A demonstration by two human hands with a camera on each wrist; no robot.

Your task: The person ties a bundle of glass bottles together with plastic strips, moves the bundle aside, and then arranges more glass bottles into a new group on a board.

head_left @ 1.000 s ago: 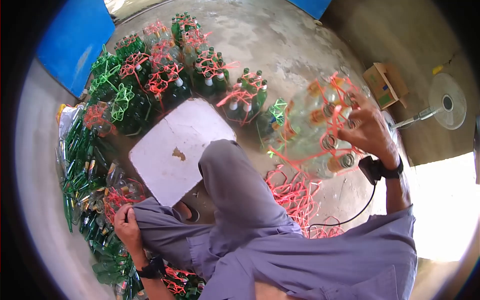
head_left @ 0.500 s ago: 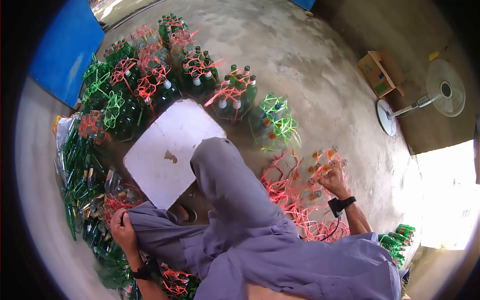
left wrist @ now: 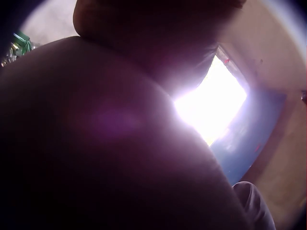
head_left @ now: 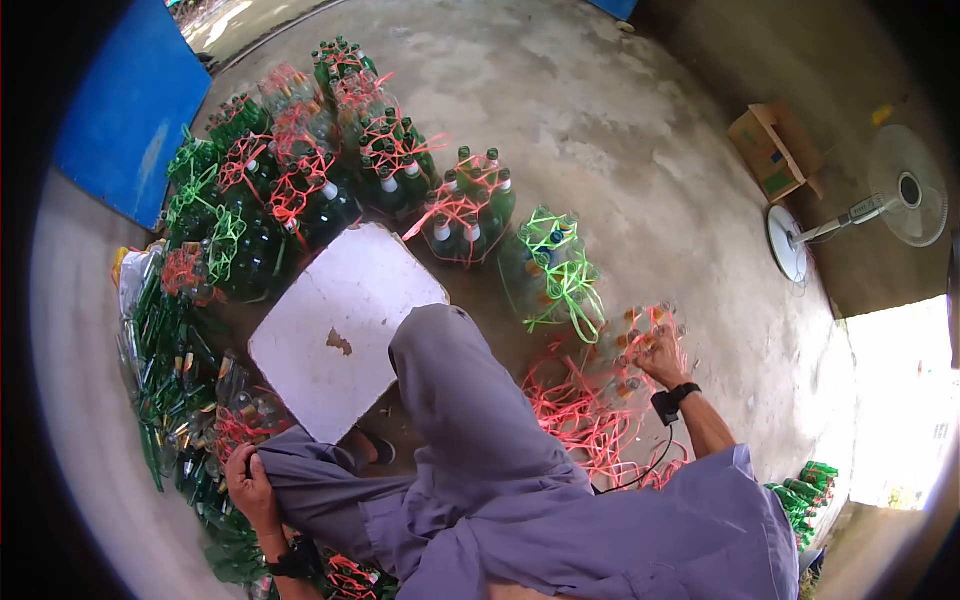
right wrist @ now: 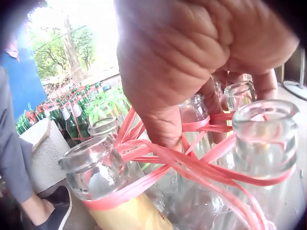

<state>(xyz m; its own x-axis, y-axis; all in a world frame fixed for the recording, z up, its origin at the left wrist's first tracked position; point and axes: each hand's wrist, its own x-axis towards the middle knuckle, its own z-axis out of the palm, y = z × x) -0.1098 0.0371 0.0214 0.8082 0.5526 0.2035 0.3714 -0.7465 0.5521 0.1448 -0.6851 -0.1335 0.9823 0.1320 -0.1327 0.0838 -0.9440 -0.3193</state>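
At the right of the head view my right hand holds a bundle of clear glass bottles standing beside the heap of string. Close up in the right wrist view, thumb and fingers reach in among the open necks, curled about the red string that ties the bottles together. My left hand rests on the trouser leg at the left knee, holding no bottle. The left wrist view is mostly dark cloth and part of the hand.
Tied bundles of green bottles stand beyond a white board-topped stool. A green-stringed bundle is nearer the right hand. Loose red string lies on the floor. Loose bottles are piled at left; a fan and carton are at right.
The right hand has brought the raised clear-bottle bundle down beside the red string; over the last half second it has barely moved. The left hand stays at the knee.
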